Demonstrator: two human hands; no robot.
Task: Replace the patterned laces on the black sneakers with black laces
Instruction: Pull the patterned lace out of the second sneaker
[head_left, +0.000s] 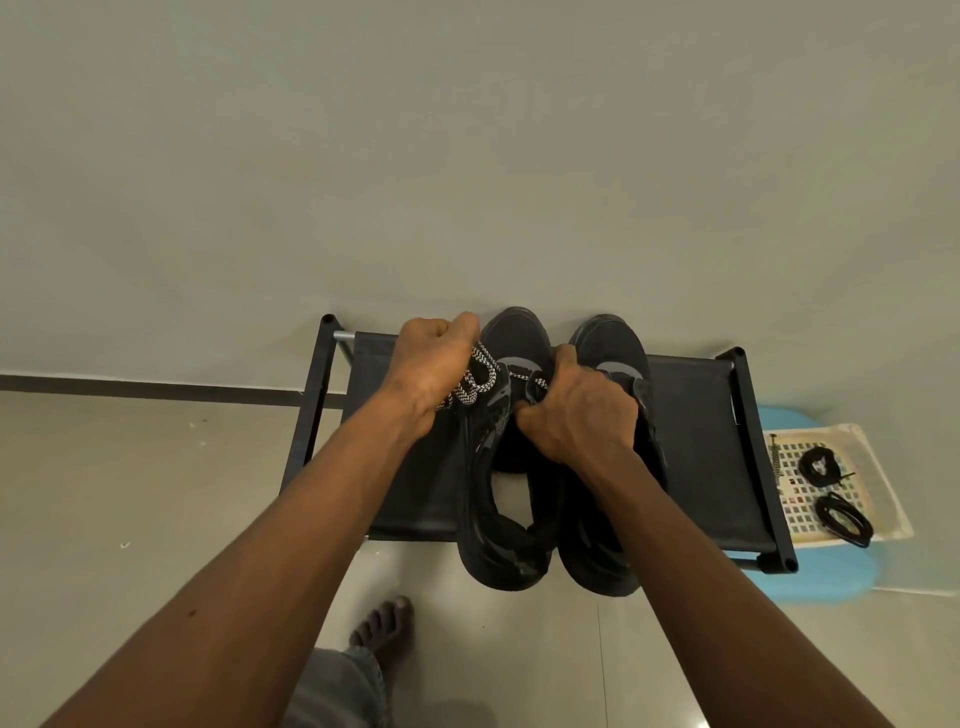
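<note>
Left black sneaker (513, 336) stands beside the right black sneaker (617, 340) on a black fabric rack (691, 415), toes toward the wall. The left hand (431, 364) is fisted round a bunch of patterned lace (480, 375) drawn out to that shoe's left side. The right hand (582, 410) curls fingers and thumb round the left black sneaker's upper at the eyelets. Two coiled black laces (818, 462) lie on a perforated tray (878, 467) just right of the rack.
</note>
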